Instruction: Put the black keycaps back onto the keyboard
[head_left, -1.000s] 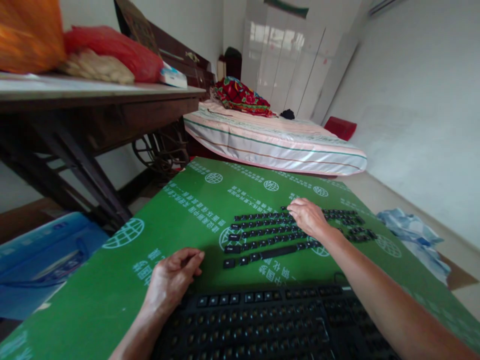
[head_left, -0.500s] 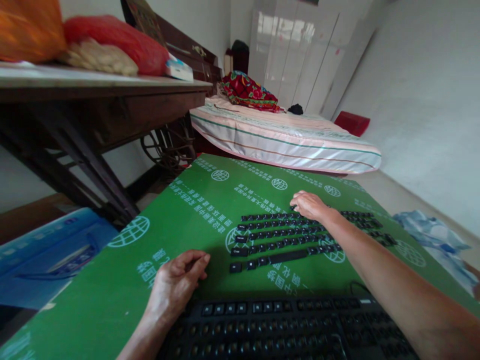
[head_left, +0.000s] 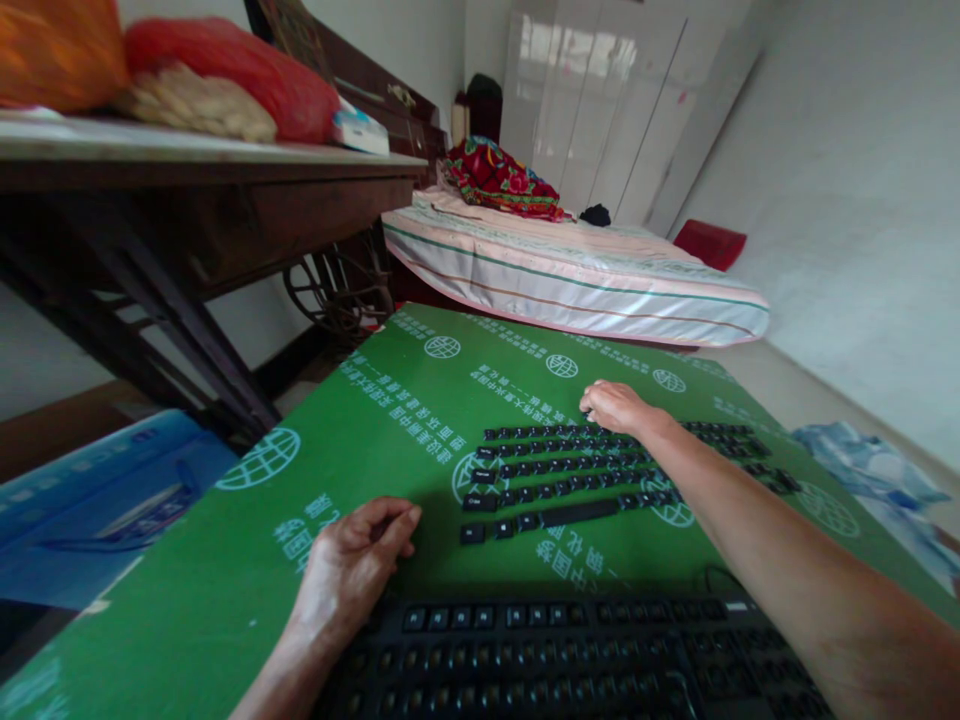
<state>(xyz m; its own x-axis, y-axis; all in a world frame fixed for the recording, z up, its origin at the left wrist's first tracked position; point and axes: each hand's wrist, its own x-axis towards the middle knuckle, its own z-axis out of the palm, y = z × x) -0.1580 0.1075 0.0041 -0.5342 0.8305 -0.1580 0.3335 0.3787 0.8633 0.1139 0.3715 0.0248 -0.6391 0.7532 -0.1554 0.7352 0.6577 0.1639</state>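
Note:
Black keycaps lie in rows on a green printed table (head_left: 390, 400), with a long space bar keycap (head_left: 579, 514) in the nearest row. At the far side of these rows, my right hand (head_left: 613, 406) pinches a small black keycap (head_left: 586, 415), mostly hidden by the fingers. My left hand (head_left: 364, 555) rests on the table left of the rows, thumb and fingertips pressed together; whatever they hold, if anything, cannot be made out. Nearest to me lies a black keyboard (head_left: 525, 660). Its top row has several keycaps fitted, while much of the rest shows bare key sockets.
To the left stands an old sewing machine table (head_left: 225, 175) with bags on top. A bed (head_left: 577, 270) with a red floral blanket (head_left: 506, 180) is beyond the green table. A blue box (head_left: 120, 510) sits low at left, and pale blue cloth (head_left: 862, 465) lies at right.
The camera view has shifted very slightly. My right hand stays over the far edge of the keycap rows, and my left hand is still.

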